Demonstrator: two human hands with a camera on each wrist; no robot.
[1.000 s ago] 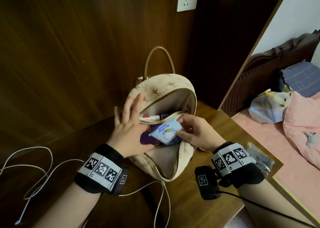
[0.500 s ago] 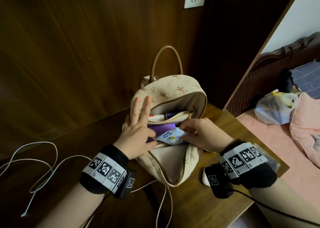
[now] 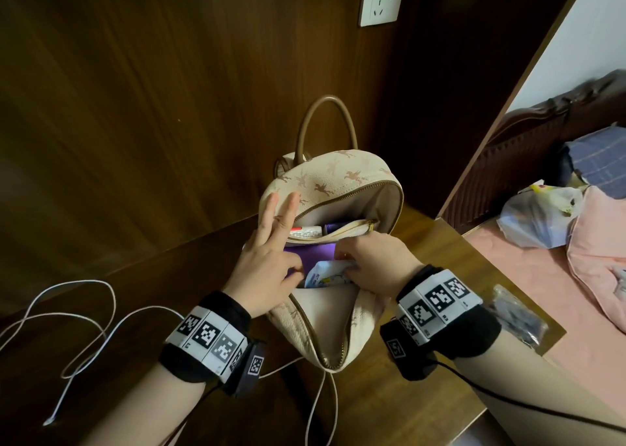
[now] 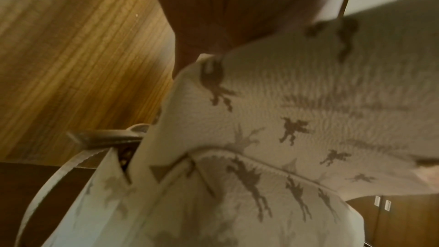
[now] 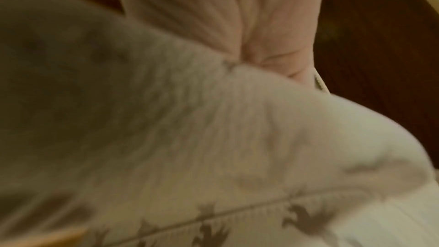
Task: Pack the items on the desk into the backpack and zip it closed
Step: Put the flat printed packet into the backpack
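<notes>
The beige horse-print backpack stands open on the wooden desk, brown handle up. My right hand reaches into its mouth, fingers curled round a white-and-blue wipes packet that lies half inside. My left hand is at the opening's left rim: the thumb pinches the edge while two fingers point straight up along the bag's side. A purple item lies inside under the packet. Both wrist views are filled with backpack fabric, with only the palms showing.
An inner pocket holds a white-and-red tube. A white cable loops over the desk's left side and under the bag. A clear bag of dark things lies at the desk's right corner. Wood panels stand behind; a bed lies to the right.
My right hand has pushed the wipes packet down, further into the backpack. My left hand has drawn its thumb in at the rim. The view has shifted slightly.
</notes>
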